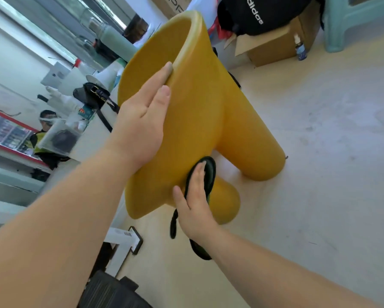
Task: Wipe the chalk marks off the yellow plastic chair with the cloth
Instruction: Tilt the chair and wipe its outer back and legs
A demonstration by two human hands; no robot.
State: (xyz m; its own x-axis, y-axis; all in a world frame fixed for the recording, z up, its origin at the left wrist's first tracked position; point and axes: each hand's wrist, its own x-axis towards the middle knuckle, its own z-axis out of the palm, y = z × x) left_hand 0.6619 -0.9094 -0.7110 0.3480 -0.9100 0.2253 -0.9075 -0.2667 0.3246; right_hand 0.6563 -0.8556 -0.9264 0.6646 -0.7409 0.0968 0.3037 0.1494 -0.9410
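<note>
a person's left hand (142,121) grasps the rim of a yellow chair (204,112), the thumb on the outer wall, the index finger along the edge and the other fingers hidden inside the hollow of the seat; the chair, at the middle of the view, is held tipped over above a pale floor (320,152), its rounded legs pointing down and to the right; the end of the farther leg is at the floor, though contact cannot be told for sure; the right hand (195,203) lies flat with straight fingers, pressing a dark cloth (210,174) against the chair's underside where the legs meet the body, not clenched around it; one loose end of the cloth hangs below the thumb and another shows under the wrist; behind the chair stands an open cardboard box (273,45) with a black bag (264,12) on top and a small bottle (301,50) just beside it; a pale green stool (353,23) fills the top right corner; another person (46,125) sits at the left edge
</note>
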